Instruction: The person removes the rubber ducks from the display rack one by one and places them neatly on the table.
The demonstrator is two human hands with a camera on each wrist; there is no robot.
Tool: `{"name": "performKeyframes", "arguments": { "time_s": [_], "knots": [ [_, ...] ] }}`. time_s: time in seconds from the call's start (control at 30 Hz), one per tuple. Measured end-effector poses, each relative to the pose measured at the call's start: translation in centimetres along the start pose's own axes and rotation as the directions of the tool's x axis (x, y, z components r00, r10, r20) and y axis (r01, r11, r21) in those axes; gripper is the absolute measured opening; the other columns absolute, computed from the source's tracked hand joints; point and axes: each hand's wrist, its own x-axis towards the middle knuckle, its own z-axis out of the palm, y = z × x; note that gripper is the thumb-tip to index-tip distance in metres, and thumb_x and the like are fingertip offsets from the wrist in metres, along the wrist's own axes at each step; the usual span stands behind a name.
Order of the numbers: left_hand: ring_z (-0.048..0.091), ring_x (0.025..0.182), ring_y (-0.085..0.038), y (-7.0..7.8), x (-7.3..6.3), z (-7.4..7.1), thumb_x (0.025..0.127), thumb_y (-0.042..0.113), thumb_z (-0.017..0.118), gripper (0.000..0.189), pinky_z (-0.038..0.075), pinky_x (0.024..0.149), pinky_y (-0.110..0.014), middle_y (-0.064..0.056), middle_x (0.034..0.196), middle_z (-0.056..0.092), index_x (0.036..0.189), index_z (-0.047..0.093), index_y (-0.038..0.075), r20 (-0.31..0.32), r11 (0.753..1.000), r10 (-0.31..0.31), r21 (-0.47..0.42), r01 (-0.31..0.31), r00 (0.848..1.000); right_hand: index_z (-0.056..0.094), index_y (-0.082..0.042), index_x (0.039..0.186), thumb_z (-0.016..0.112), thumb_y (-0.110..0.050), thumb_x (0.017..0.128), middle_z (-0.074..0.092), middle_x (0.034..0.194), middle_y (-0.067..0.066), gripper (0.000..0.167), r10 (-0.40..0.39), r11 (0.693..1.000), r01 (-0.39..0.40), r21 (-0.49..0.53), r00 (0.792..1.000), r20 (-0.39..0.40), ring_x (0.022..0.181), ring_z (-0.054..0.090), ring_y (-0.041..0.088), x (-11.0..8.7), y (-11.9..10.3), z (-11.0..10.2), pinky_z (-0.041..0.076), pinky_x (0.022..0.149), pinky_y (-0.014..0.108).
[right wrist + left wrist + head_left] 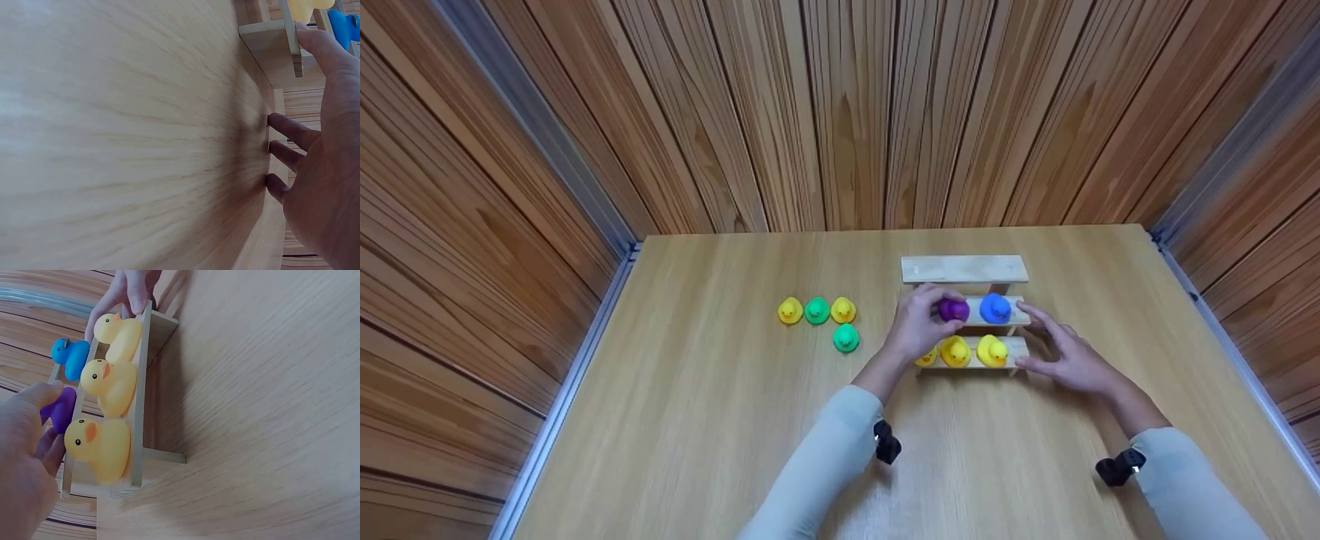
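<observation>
A small wooden three-tier shelf (pixel 964 268) stands at the table's right. At the left of its middle tier, my left hand (pixel 919 319) pinches a purple rubber duck (pixel 63 410) between thumb and fingers. Beside that duck on the same tier sits a blue rubber duck (pixel 995 308). Three yellow rubber ducks (pixel 956 351) line the lowest tier, the leftmost partly hidden by my left hand in the head view. My right hand (pixel 1069 356) is at the shelf's right end, fingers spread and thumb (pixel 320 48) against the end of the lowest tier.
Left of the shelf, two yellow ducks (pixel 790 310) and a green duck (pixel 817 310) stand in a row. Another green duck (pixel 846 338) sits just in front of the row's right end. Wooden panels (pixel 847 112) wall in the table (pixel 697 420) at the back and sides.
</observation>
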Motion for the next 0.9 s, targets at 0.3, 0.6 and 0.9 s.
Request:
{"name": "performKeyframes", "arguments": {
  "time_s": [0.3,0.6,0.9],
  "knots": [
    [0.071,0.136,-0.024,0.1,0.0,0.1,0.102,0.008,0.083,0.027,0.061,0.115,-0.025,-0.007,0.138,0.076,0.129,0.081,0.014,-0.022,1.000,0.010,0.017,-0.009,1.000,0.016,-0.036,0.181,0.078,-0.035,0.107,0.036,0.180,0.029,0.096,0.027,1.000,-0.027,-0.009,1.000,0.004,0.163,0.038,0.058,0.0,-0.1,0.1,0.022,0.124,0.093],
    [0.072,0.135,-0.025,0.4,-0.1,0.2,0.102,0.008,0.083,0.026,0.062,0.113,-0.025,-0.008,0.137,0.075,0.127,0.081,0.014,-0.025,1.000,0.010,0.021,-0.009,1.000,0.017,-0.034,0.181,0.079,-0.035,0.107,0.041,0.177,0.030,0.096,0.013,0.999,-0.013,-0.051,1.000,-0.005,0.161,0.040,0.058,-0.1,-0.1,0.0,0.025,0.123,0.093],
    [0.071,0.133,-0.021,1.3,-0.2,0.1,0.102,0.010,0.084,0.029,0.061,0.113,-0.023,-0.005,0.137,0.074,0.129,0.080,0.017,-0.018,0.999,0.001,0.048,0.000,1.000,0.017,-0.035,0.181,0.079,-0.033,0.106,0.043,0.175,0.031,0.097,0.010,0.999,-0.010,-0.047,1.000,-0.001,0.160,0.040,0.059,-0.1,-0.1,-0.1,0.026,0.121,0.094]
  ]
}}
